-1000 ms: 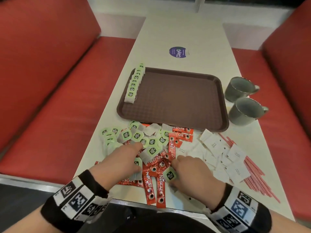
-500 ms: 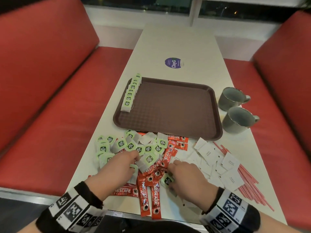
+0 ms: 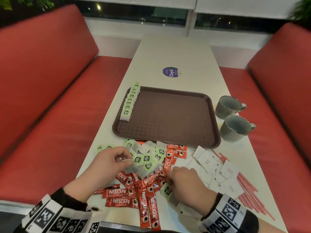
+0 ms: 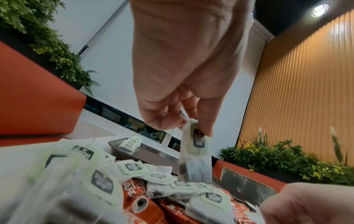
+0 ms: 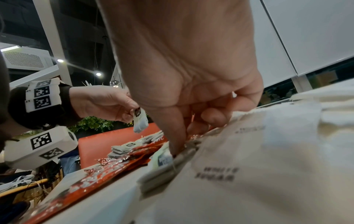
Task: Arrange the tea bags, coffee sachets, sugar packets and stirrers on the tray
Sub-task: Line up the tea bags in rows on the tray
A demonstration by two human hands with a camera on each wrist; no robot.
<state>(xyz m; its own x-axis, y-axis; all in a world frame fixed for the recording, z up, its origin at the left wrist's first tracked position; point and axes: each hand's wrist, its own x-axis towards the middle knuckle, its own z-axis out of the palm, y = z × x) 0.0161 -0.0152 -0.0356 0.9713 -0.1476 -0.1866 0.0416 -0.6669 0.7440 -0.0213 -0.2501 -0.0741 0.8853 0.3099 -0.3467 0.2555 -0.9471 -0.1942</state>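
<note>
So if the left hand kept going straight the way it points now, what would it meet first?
Probably the loose heap of green-tagged tea bags just ahead of the left hand, which pinches one white tea bag; the brown plastic tray lies beyond. Depth is uncertain.

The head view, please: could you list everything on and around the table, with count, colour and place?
tray: one, brown, mid table.
tea bag row: green-tagged, along the tray's left edge; count unclear.
loose tea bags: many, green-tagged, heaped before the tray.
coffee sachets: many, red, near edge.
sugar packets: many, white, right of the sachets.
stirrers: a bundle, pink, far right.
mugs: two, grey, right of the tray.
sticker: one, purple, beyond the tray.
benches: two, red, either side.
left hand: pinches a tea bag.
right hand: fingers curled on another tea bag.
</note>
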